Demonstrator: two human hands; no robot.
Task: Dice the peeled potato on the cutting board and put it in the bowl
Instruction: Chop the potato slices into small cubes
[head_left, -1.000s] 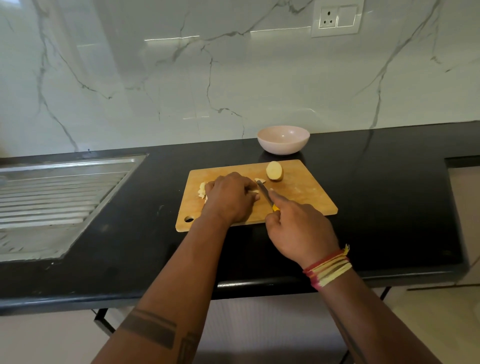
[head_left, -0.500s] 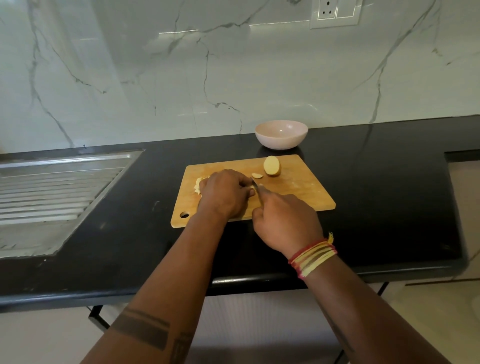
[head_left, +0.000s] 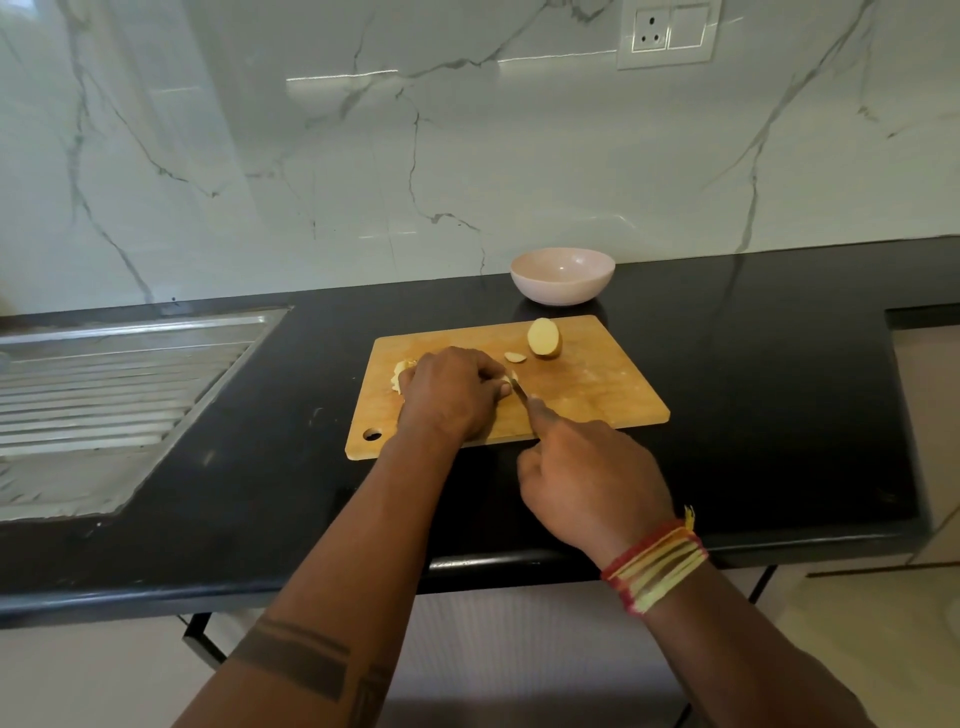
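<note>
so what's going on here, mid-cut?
Yes, mid-cut. A person is dicing potato on the wooden cutting board. The left hand is curled over a piece of potato, pinning it down, while the right hand holds a knife with its blade right beside the left fingers. An uncut potato half and one small slice sit further back on the board. The pink bowl behind the board looks empty.

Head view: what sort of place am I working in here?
Most likely a home kitchen: a black countertop with a steel sink drainboard, a marble-look backsplash, and a wooden cutting board.
</note>
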